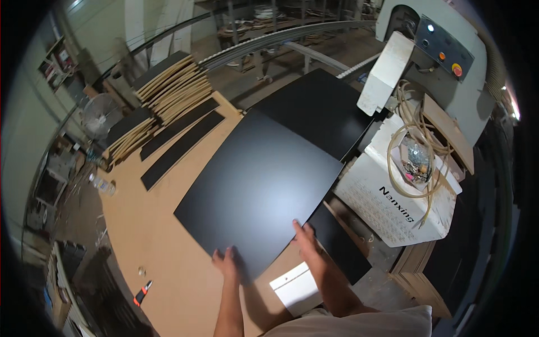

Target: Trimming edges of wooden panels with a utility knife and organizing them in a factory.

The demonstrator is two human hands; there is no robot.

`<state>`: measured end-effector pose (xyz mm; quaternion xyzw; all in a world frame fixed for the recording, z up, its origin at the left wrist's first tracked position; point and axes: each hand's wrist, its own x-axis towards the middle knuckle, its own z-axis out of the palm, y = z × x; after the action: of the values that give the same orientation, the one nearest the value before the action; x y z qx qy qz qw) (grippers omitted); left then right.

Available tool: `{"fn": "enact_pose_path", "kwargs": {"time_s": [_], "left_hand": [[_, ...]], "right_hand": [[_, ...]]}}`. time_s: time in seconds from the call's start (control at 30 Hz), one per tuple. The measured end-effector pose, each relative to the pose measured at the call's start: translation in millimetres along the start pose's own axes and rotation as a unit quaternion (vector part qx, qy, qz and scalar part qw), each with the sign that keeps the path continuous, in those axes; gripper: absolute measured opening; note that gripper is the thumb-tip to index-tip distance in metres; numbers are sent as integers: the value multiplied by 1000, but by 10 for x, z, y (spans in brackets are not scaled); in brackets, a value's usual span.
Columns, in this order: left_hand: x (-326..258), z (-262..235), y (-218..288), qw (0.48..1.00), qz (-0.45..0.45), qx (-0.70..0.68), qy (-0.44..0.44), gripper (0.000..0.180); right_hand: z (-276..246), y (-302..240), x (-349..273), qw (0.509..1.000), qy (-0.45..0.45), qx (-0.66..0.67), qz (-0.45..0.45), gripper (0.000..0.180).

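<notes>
The panel (252,185), dark and smooth, lay over the table (135,224), its far end by a black sheet (317,112). The left hand (225,265) gripped its near-left edge, digits bent over the rim; the right hand (306,241) gripped the right edge, thumb on top, the other fingers largely hidden. Just beside the right forearm were a white plate (295,287) and a black strip (339,244). Farther off were a knife (143,293), a bottle (102,184), a stack (174,90) of boards and, at right, a white machine (365,185)
</notes>
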<state>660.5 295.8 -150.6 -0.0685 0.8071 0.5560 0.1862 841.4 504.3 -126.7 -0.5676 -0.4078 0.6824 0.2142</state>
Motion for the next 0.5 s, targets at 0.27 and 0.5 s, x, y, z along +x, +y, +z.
{"fn": "enact_pose_path", "kwargs": {"time_s": [0.27,0.5], "left_hand": [[20,326,743,984,-17,-174,-34,40],[154,1012,1538,981,144,-95,-85,44]], "right_hand": [[192,-522,-51,998,31,39,-31,29],[79,-518,196,968,150,70,-188,37]]}}
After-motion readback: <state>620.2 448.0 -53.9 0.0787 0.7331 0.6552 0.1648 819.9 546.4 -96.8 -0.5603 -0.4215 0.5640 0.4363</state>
